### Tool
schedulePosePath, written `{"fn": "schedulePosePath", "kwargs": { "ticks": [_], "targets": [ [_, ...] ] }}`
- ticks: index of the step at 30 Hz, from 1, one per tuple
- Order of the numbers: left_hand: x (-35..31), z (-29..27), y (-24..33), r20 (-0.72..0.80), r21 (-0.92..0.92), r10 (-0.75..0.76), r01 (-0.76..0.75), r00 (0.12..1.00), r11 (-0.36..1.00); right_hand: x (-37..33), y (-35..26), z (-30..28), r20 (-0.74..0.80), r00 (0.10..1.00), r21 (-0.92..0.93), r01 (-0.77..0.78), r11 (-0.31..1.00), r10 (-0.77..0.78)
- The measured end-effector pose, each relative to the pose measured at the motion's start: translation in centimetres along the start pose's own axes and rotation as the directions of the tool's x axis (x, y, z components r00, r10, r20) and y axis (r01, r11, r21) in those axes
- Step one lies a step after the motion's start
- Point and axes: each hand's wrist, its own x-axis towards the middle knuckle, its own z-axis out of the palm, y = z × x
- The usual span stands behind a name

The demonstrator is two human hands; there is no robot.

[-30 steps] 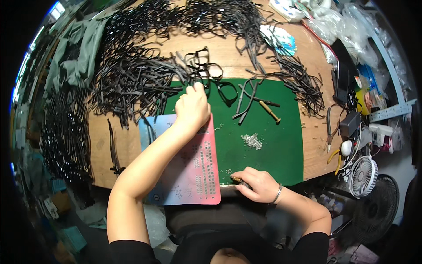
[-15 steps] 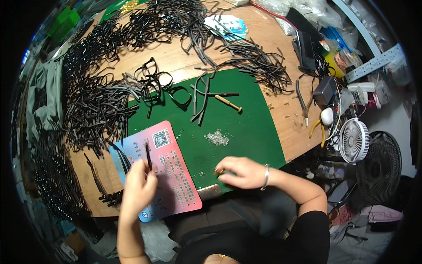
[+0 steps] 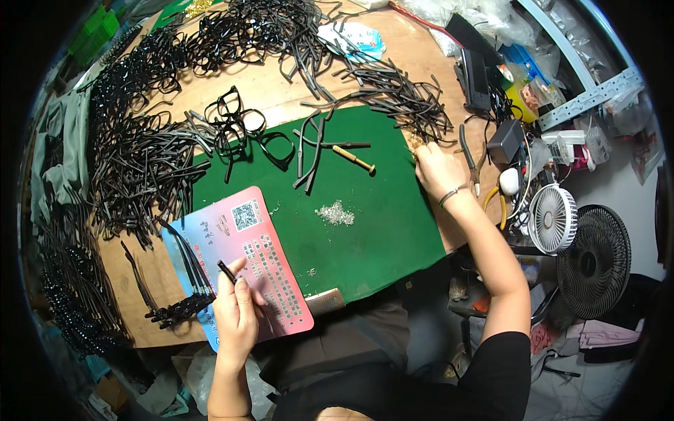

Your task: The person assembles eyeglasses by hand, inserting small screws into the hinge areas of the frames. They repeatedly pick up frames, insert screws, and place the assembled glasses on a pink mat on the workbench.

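My left hand (image 3: 239,312) is closed around a slim black eyeglass temple (image 3: 227,271), whose end sticks up past the fingers. It hovers above a pink and blue printed mat (image 3: 291,281). My right hand (image 3: 441,172) is stretched to the right edge of the green mat (image 3: 393,231). Its fingers are pinched together at a few small gold-coloured parts (image 3: 415,142); whatever is between them is too small to name. A brass-coloured screwdriver (image 3: 354,160) lies on the green mat beside loose temples (image 3: 309,154). Below it sits a heap of tiny silvery parts (image 3: 335,213).
Black eyeglass frames (image 3: 232,35) and temples (image 3: 140,175) pile up at the back and left. Several temples (image 3: 186,259) lie across the pink mat's left side. Pliers (image 3: 469,158), a white fan (image 3: 552,219) and a metal rack (image 3: 590,98) stand at the right.
My right hand has moved from the front of the green mat up and right to its far right edge. My left hand has lowered slightly, turning the temple. The view has shifted slightly.
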Motion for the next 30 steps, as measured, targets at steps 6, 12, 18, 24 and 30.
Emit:
{"fn": "schedulePosePath", "kwargs": {
  "ticks": [6,12,18,24,30],
  "targets": [
    [0.3,2.5,0.2,0.103,0.092,0.26,-0.27,0.96,0.959,2.1,1.8,-0.9,0.158,0.987,0.183,-0.017,0.983,-0.013],
    [-1.6,2.7,0.9,0.272,-0.321,0.0,0.091,0.962,0.943,-2.5,-3.1,-7.2,0.085,0.996,0.514,-0.067,0.855,0.027],
    [-1.6,4.9,-0.2,0.414,-0.262,0.006,0.113,0.91,0.958,-3.7,-5.7,-1.9,0.073,0.989,0.412,0.088,0.907,-0.129],
    [-2.4,4.0,-1.8,0.415,-0.353,-0.099,0.26,0.904,0.899,-5.2,-7.1,-3.7,0.207,0.966,0.734,-0.048,0.677,-0.155],
    [-2.4,5.2,-0.6,0.455,-0.304,-0.072,0.231,0.888,0.924,-5.5,-9.8,-2.2,0.22,0.975,0.702,-0.144,0.698,-0.019]
  ]
}}
